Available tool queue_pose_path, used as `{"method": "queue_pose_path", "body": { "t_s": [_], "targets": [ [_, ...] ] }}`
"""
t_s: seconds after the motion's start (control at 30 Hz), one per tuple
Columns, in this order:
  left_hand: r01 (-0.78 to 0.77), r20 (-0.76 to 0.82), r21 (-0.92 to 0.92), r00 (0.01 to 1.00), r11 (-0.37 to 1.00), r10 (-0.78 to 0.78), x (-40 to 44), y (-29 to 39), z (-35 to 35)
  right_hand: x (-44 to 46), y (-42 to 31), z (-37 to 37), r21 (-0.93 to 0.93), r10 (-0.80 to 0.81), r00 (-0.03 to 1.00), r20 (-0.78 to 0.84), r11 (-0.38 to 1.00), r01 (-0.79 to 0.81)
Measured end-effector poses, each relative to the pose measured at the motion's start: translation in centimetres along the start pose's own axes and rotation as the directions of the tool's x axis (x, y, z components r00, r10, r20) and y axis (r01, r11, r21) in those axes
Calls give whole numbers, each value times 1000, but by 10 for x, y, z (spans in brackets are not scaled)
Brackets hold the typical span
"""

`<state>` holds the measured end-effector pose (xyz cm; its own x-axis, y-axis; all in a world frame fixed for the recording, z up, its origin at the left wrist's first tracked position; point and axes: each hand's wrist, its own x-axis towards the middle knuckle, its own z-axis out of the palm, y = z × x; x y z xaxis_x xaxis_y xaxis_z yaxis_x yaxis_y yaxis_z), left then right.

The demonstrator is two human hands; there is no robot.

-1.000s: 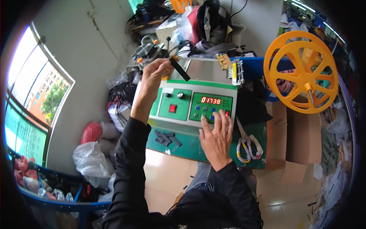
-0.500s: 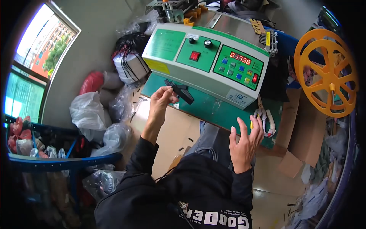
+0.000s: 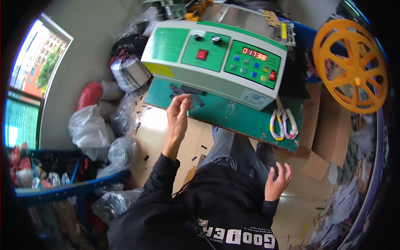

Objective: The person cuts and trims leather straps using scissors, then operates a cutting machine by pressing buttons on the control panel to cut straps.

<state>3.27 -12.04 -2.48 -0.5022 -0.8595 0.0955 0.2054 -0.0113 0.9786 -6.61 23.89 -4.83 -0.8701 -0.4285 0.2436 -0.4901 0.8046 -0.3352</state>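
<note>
Several short black strips (image 3: 197, 98) lie crossed and spread on the green tabletop (image 3: 231, 118), just in front of the white and green machine (image 3: 214, 62). My left hand (image 3: 179, 114) is over their near side, thumb and fingers drawn together. Whether a strip is pinched between the fingertips is hidden. My right hand (image 3: 278, 183) hangs beside my right leg, below the table's front edge, with its fingers apart and slightly bent. Nothing is in it. Snips (image 3: 283, 125) with wrapped white and yellow handles rest at the table's right end.
An orange reel (image 3: 352, 66) stands on the right, above an open cardboard box (image 3: 329, 133). Plastic bags (image 3: 89, 127) and a blue-railed bin (image 3: 79, 187) crowd the left side. Small black pieces (image 3: 203, 147) are scattered on the floor.
The black strips were bunched in my left hand; now they lie spread on the tabletop beneath it. My right hand has dropped from beside the snips toward my leg. The view has shifted.
</note>
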Motion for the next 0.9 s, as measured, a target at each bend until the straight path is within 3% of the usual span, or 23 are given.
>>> {"method": "queue_pose_path", "body": {
  "t_s": [0.1,0.17,0.33,0.4,0.47,0.6,0.73,0.9],
  "targets": [
    [36,84,37,996,999,-39,-20,2,31,-31,30,-2,-52,261,964,-58,963,-264],
    [6,170,162,985,987,-34,-34,2,41,-48,48,-4,-25,309,948,-78,950,-312],
    [-95,366,239,931,966,1,-57,-4,60,-81,72,10,0,420,894,-155,905,-425],
    [-126,361,271,932,954,21,-63,-7,61,-100,94,30,147,517,854,-54,851,-505],
    [-117,421,289,907,950,-16,-71,-10,58,-111,114,53,319,587,802,-113,785,-530],
    [-128,439,322,898,938,-28,-74,-13,57,-156,147,90,451,741,666,86,568,-689],
    [-136,456,311,890,941,-22,-82,-21,56,-218,158,121,174,909,291,298,249,-953],
    [-127,530,365,843,922,-94,-89,-25,71,-308,169,189,106,915,88,395,50,-993]
  ]
}}
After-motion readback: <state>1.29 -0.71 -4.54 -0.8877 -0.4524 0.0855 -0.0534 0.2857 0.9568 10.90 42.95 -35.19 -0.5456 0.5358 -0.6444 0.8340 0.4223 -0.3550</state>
